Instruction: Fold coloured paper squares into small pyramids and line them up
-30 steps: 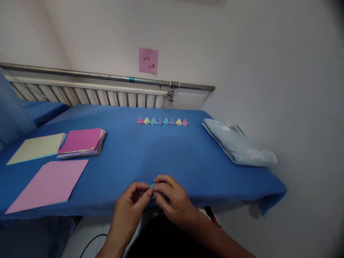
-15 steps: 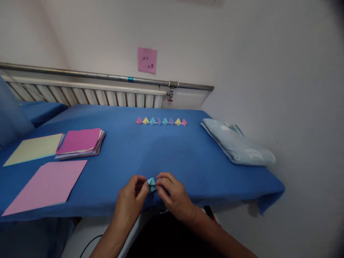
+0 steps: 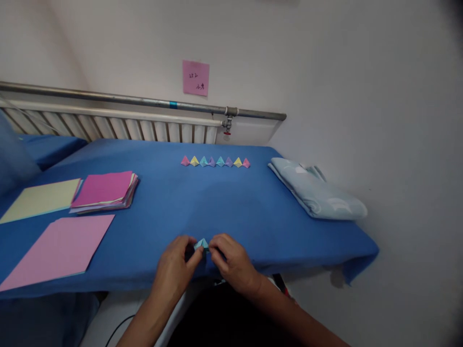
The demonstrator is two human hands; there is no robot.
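A small teal piece of folded paper (image 3: 202,244) is held over the front edge of the blue-covered table. My left hand (image 3: 177,262) pinches its left side between thumb and fingers. At its right side, my right hand (image 3: 231,260) has its fingertips closed on the paper's edge. Part of the folded paper is hidden behind the fingers. Farther back, a row of small folded paper pieces (image 3: 220,162) in pink, yellow, teal and purple lies across the table.
On the left lie a stack of coloured paper (image 3: 104,189), pale yellow sheets (image 3: 41,198) and pink sheets (image 3: 61,248). A folded light-blue blanket (image 3: 318,193) rests at the right. Behind the blue tablecloth (image 3: 159,193) stand a radiator (image 3: 144,130) and pipe (image 3: 126,100). A pink note (image 3: 196,78) hangs above.
The teal paper has tilted and looks flatter, its lower point no longer showing below the fingers. Both hands stay on it. The whole view has shifted slightly.
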